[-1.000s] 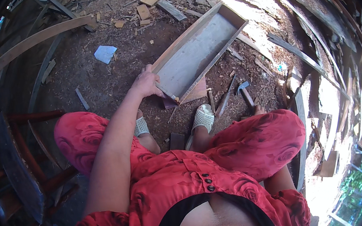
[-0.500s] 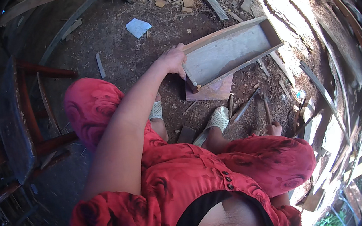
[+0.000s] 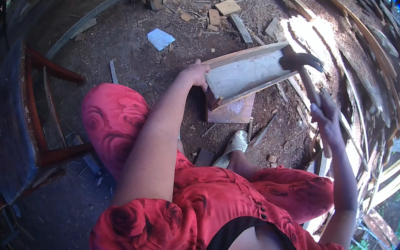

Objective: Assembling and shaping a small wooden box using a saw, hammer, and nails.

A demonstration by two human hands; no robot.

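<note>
A shallow wooden drawer box (image 3: 246, 73) is tilted over the dirt floor, its open side facing me. My left hand (image 3: 197, 73) grips its left end wall, with the thumb side hidden behind the wood. In my right hand (image 3: 326, 115) is a hammer (image 3: 309, 84), held upright by its wooden handle. The dark head of the hammer overlaps the right end of the drawer; I cannot tell whether it touches. Under the drawer's lower left corner lies a flat pinkish board (image 3: 232, 112).
A dark wooden chair (image 3: 14, 121) stands at the left. Scrap planks (image 3: 370, 61) are heaped along the right. Small wood offcuts (image 3: 227, 7) and a pale flat piece (image 3: 160, 39) lie on the far floor. My sandalled foot (image 3: 237, 143) is below the board.
My right hand has risen from beside my right knee, lifting the hammer to the drawer's right end. The drawer's right end now sits lower in view. My left hand keeps its hold.
</note>
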